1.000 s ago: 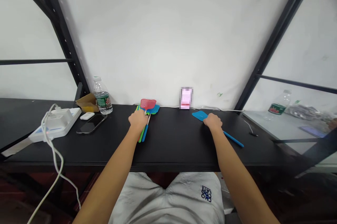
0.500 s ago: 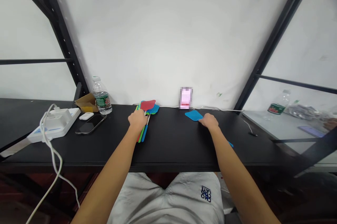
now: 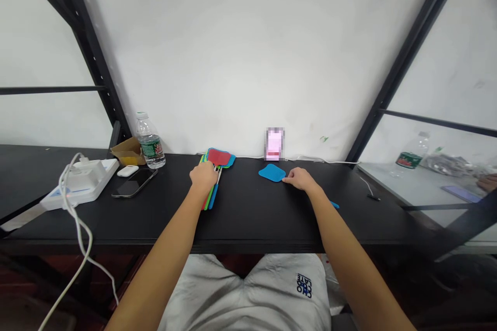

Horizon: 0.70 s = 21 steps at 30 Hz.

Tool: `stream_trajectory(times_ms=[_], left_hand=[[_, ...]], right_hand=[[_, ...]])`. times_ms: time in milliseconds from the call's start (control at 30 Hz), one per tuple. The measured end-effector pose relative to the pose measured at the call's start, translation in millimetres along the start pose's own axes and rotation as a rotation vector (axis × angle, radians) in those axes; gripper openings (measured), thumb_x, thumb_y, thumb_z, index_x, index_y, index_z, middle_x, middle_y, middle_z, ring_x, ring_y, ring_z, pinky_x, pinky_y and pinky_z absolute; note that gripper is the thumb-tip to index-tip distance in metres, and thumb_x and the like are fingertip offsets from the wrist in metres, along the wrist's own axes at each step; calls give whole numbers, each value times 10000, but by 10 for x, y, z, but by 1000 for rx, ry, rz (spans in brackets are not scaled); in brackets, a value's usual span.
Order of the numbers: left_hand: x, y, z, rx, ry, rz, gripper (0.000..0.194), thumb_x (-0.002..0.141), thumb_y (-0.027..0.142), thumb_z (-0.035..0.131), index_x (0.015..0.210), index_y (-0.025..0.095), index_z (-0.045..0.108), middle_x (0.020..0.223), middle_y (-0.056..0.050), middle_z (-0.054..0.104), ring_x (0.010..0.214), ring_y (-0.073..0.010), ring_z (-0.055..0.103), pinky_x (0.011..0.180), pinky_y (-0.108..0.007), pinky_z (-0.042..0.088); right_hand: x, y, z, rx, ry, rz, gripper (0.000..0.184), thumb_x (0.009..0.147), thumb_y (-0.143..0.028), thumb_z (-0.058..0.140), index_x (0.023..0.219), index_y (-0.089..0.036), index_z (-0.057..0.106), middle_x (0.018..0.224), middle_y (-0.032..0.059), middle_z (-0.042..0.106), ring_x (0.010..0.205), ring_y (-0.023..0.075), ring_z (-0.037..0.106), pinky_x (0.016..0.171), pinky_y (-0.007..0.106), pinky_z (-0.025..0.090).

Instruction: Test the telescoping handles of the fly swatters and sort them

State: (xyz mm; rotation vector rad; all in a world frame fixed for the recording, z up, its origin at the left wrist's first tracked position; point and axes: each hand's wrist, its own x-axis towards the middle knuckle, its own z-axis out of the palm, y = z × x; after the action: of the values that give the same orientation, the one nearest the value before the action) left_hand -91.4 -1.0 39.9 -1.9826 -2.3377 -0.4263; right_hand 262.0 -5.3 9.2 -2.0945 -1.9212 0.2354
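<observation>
Left hand (image 3: 202,176) clamped over the necks of stacked red, blue and green plastic fly swatters (image 3: 218,157), at the back of a black tabletop (image 3: 248,225). Blue plastic fly swatter (image 3: 272,172) lay flat and apart, near a blurred upright pink object (image 3: 275,143); right hand (image 3: 301,180) open, fingertips just beside it. Risks: a loosened grip could let the stack slide apart; a hard push could knock the pink object over

Two bare forearms (image 3: 163,269) on show, then a bare left hand (image 3: 202,178) and a bare right hand (image 3: 301,181), right down to the fingers! Across the lap, creased pale grey shorts or trousers (image 3: 248,289), dark blue stacked lettering (image 3: 304,286) on the right thigh, looks like CHOCOLATE!
</observation>
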Motion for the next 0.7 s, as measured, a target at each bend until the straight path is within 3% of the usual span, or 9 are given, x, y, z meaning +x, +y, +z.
stream_trajectory(times_ms=[367,700], left_hand=[[-60,26,-49,-1,-3,16,348,841,395,532,1064,152,646,1093,-180,652,1033,-330,641,817,-393,504],[-16,41,37,1,2,26,313,828,337,535,1047,152,659,1080,-185,663,1027,-333,647,831,-407,506]], right_hand=[[1,-20,54,-119,16,-83,334,888,-458,562,704,-185,618,785,81,681,736,195,624,587,254,326],[-14,-67,59,-138,0,-93,364,942,-451,482,729,-187,613,802,85,680,746,201,620,606,259,326]])
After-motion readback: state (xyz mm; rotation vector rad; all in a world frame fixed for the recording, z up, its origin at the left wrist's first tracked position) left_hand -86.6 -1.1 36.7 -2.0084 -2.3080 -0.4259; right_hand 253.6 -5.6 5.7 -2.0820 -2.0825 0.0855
